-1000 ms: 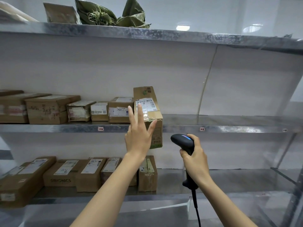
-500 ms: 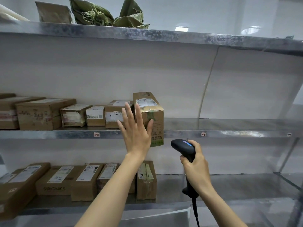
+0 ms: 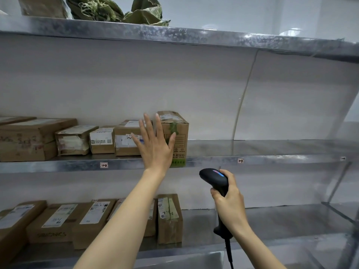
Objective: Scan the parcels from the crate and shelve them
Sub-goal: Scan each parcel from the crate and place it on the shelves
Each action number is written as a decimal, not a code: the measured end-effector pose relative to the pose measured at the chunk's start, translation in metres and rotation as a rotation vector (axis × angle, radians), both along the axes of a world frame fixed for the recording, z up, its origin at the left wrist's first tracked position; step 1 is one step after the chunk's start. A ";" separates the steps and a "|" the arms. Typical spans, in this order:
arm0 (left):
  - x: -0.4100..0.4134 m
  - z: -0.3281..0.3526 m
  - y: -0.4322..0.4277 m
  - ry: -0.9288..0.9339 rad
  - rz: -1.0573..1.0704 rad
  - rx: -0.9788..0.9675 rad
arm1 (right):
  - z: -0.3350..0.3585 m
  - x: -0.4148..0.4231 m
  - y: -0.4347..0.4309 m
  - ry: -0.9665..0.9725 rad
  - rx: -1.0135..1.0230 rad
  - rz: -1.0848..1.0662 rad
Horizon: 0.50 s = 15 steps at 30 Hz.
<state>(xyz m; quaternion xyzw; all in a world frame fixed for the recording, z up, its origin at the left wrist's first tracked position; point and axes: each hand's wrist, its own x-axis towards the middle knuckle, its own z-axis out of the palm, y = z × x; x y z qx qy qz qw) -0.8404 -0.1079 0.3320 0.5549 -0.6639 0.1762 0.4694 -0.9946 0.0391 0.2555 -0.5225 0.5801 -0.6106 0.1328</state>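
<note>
Shelving | your left hand (image 3: 155,146), fingers straight, presses the box (image 3: 178,133) | box no longer tilted, now upright at row's right end on middle shelf (image 3: 252,161) | right hand (image 3: 231,202) grasps scanner (image 3: 215,178) | placement nearly done

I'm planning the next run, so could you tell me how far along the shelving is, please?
Done: boxes line the middle shelf and lower shelf. In hand: the left hand lies flat against the tall box ending the middle row; the right hand grips the scanner. Left: unclear, the crate is out of view.
</note>
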 end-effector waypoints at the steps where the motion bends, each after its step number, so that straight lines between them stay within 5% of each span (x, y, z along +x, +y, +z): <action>1: 0.000 0.000 -0.001 0.005 -0.004 -0.008 | 0.000 0.000 -0.001 0.001 0.003 -0.001; 15: 0.014 -0.007 0.012 -0.014 -0.038 -0.006 | 0.002 0.010 0.003 0.005 -0.005 0.027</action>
